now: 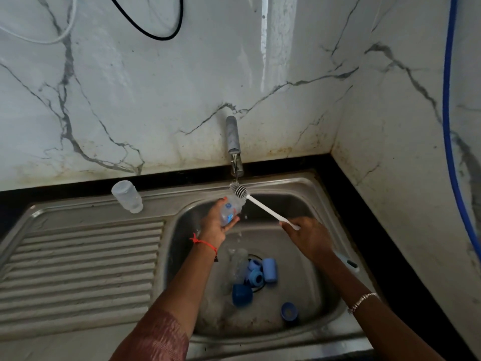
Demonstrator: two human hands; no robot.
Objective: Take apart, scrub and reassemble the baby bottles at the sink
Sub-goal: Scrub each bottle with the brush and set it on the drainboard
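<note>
Marble walls back the sink [307,188]; under the tap [233,142], left hand [214,225] grips a bottle [231,208] while right hand [309,234] pinches the brush [260,204], rinsing its bristles.

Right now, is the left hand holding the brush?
No, the right hand grips the brush handle, while the left hand holds a clear bottle.

**Occlusions and limits of view.** The left hand [213,225] covers the lower side of the bottle [231,209], whose blue print is too blurred to read. The brush [260,204] has its handle end hidden inside the right hand [309,237], seen from the back. In the basin [309,285], a clear bottle [238,264] is smeared by water and its outline is uncertain. Blue parts [269,269] cover most of the drain [256,256]. A white object [347,264] is half hidden behind the right forearm and cannot be identified. The hose [446,87] and cables [161,37] run off the top edge.
</note>
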